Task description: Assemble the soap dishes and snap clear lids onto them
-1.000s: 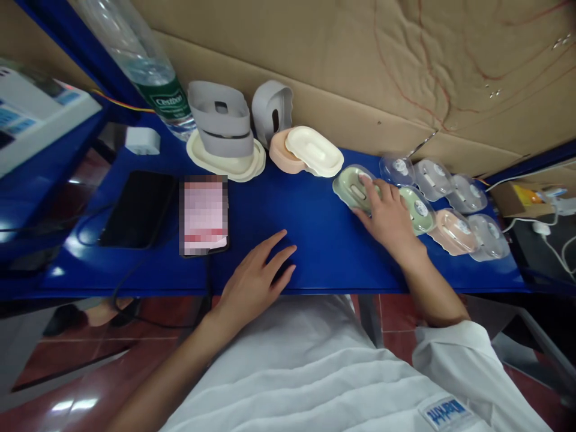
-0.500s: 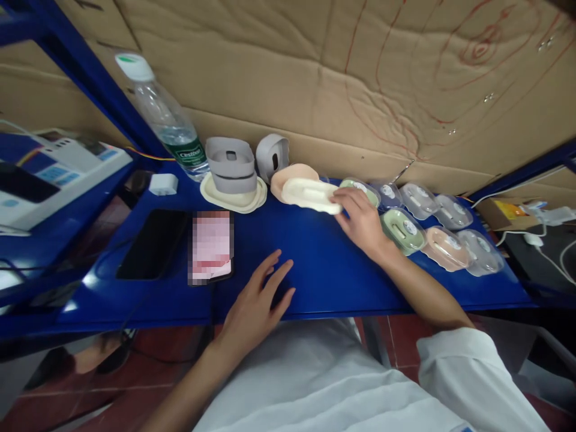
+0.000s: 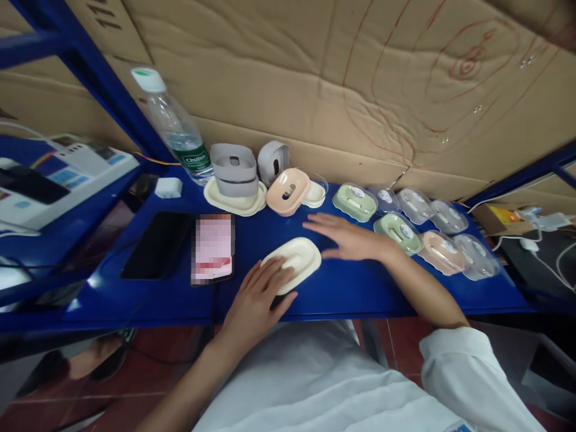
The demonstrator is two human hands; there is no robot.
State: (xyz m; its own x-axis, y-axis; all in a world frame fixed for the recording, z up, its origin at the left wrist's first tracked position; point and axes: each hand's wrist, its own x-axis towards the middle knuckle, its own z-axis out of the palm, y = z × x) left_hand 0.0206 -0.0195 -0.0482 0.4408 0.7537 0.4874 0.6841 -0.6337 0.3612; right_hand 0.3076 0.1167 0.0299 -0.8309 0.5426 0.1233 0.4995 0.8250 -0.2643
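Note:
A cream oval soap-dish tray [image 3: 299, 257] lies on the blue shelf [image 3: 351, 288] near its front edge. My left hand [image 3: 256, 300] rests on the tray's near end, fingers curled over its rim. My right hand [image 3: 346, 237] hovers flat just right of the tray, fingers stretched out, holding nothing. Behind them a peach dish part with a slot [image 3: 288, 191] leans on another cream piece [image 3: 316, 193].
Green [image 3: 354, 202], peach and clear lidded dishes [image 3: 443, 251] line the right of the shelf. Grey parts stacked on cream trays [image 3: 233, 180], a water bottle [image 3: 175, 126], a white charger [image 3: 168, 187], a black phone [image 3: 157, 243] and a second phone [image 3: 212, 247] sit left. Cardboard backs the shelf.
My right hand carried the cream tray from the back stack toward the front edge and let go. My left hand moved onto it. The peach part is now uncovered.

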